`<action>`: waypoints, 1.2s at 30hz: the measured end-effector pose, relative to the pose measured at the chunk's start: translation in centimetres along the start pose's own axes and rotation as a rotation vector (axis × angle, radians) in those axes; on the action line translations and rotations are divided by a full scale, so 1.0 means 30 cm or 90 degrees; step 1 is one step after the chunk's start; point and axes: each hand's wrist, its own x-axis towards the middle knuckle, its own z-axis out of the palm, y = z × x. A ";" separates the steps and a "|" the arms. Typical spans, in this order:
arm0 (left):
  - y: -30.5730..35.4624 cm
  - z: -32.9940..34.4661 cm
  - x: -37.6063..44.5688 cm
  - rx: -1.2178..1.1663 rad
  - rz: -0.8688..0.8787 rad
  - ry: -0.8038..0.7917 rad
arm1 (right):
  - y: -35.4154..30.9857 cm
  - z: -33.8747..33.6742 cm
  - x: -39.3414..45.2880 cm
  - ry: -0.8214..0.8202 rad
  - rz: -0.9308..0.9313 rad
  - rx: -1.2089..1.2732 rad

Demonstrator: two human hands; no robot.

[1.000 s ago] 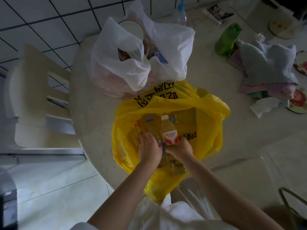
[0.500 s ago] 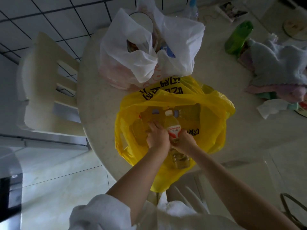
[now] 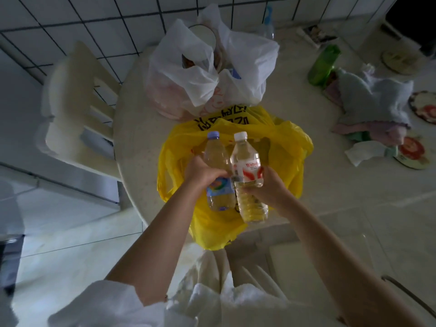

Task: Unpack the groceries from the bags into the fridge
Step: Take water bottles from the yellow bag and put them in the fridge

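A yellow plastic bag (image 3: pixel 290 147) with black lettering sits open on the round table (image 3: pixel 139 138), near its front edge. Above the bag my left hand (image 3: pixel 200 172) grips a clear bottle with a blue cap and blue label (image 3: pixel 218 182). Beside it, my right hand (image 3: pixel 271 185) grips a clear bottle with a white cap and red-and-white label (image 3: pixel 246 164). The two bottles touch side by side, caps pointing away from me. Behind the yellow bag stands a white plastic bag (image 3: pixel 247 62) with groceries inside, mostly hidden.
A cream chair (image 3: pixel 77 102) stands left of the table by the tiled wall. On the right of the table lie a green bottle (image 3: pixel 324 64), folded cloths (image 3: pixel 375 102) and round coasters (image 3: pixel 412 149). A second chair (image 3: pixel 283 256) stands just under my arms.
Both hands have lifted out of the yellow bag, each bringing a bottle up above its opening. The blue-capped bottle, earlier deep in the bag, is now in my left hand.
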 end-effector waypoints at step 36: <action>-1.203 -0.395 -1.584 -0.756 -0.180 0.515 | 0.069 0.868 -1.215 -0.650 -0.348 -0.281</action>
